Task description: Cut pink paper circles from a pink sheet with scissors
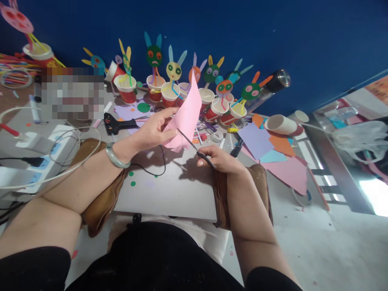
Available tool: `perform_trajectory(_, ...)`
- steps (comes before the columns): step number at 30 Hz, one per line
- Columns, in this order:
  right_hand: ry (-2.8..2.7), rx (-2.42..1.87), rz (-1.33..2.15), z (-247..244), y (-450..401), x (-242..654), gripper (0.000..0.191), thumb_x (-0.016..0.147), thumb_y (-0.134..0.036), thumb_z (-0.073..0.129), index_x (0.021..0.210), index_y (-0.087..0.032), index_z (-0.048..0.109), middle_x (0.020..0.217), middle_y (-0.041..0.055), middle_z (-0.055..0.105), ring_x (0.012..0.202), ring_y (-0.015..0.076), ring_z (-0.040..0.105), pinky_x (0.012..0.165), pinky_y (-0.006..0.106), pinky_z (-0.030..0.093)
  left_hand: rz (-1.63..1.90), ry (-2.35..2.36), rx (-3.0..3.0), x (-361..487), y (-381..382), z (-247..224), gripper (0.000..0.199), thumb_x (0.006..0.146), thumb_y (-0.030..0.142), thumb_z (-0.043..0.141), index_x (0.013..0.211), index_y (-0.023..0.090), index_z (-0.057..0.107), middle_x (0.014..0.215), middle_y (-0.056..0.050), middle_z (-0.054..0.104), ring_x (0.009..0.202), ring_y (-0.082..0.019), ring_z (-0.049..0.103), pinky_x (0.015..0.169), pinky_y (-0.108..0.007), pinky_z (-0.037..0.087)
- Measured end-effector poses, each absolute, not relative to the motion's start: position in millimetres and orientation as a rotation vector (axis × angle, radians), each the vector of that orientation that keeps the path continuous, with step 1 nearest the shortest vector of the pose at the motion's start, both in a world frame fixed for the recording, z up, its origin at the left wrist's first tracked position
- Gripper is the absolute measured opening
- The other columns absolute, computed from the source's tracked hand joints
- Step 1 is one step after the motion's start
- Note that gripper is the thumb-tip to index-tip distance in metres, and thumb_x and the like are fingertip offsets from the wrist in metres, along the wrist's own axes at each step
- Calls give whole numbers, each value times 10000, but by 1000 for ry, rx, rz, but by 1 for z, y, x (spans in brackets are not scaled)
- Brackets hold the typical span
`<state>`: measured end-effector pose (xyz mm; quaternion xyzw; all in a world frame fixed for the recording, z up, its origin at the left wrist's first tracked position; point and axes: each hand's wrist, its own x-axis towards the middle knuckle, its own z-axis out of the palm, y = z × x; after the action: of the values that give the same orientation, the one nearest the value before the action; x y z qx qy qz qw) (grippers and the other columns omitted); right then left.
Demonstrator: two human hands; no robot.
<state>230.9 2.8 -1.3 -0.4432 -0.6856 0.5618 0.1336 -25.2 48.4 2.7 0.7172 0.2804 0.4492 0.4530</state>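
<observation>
A curled sheet of pink paper is pinched in my left hand, raised over the middle of the table. My right hand has its fingers wrapped round the handles of dark scissors. The scissor blades point up and left and meet the lower part of the pink paper between my two hands. Whether the blades are apart cannot be made out. Small green paper dots lie on the table below my left hand.
Paper cups with paper rabbit figures line the blue wall. A black glue gun lies left of centre, beyond my left forearm. At the left are a power strip and cables. Coloured sheets and an overturned cup lie at the right.
</observation>
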Motion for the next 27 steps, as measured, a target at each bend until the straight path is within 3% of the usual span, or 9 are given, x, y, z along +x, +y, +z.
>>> perform_trajectory(5, -1938, -1291, 1605, -1, 3, 227, 620, 647, -718, 758, 594, -183, 452, 568, -59, 348, 583, 93, 304, 558, 263, 226, 1095, 689, 1705, -27, 49, 4, 587, 745, 375, 781, 1255, 143, 608, 1215, -144, 706, 1043, -275, 703, 877, -369, 582)
perform_trajectory(10, -1861, -1299, 1551, -2, 3, 222, 658, 603, -773, 749, 608, -188, 448, 572, -57, 352, 588, 95, 307, 561, 262, 246, 1116, 686, 1654, -26, 50, 4, 695, 656, 476, 867, 1222, 159, 615, 1214, -136, 705, 1061, -273, 695, 889, -360, 576)
perform_trajectory(17, -1828, -1278, 1478, -4, 2, 215, 677, 607, -810, 712, 604, -191, 437, 568, -56, 351, 571, 92, 313, 555, 265, 234, 1182, 698, 1449, -15, 37, 4, 498, 721, 520, 806, 1056, 182, 662, 840, -43, 717, 752, -185, 689, 697, -317, 600)
perform_trajectory(27, -1835, -1277, 1511, -9, 1, 211, 684, 587, -821, 712, 628, -175, 494, 584, -46, 401, 587, 97, 342, 563, 258, 266, 1246, 845, 1583, -16, 32, 8, 220, 781, 374, 736, 829, 170, 669, 740, -18, 680, 658, -149, 616, 613, -280, 538)
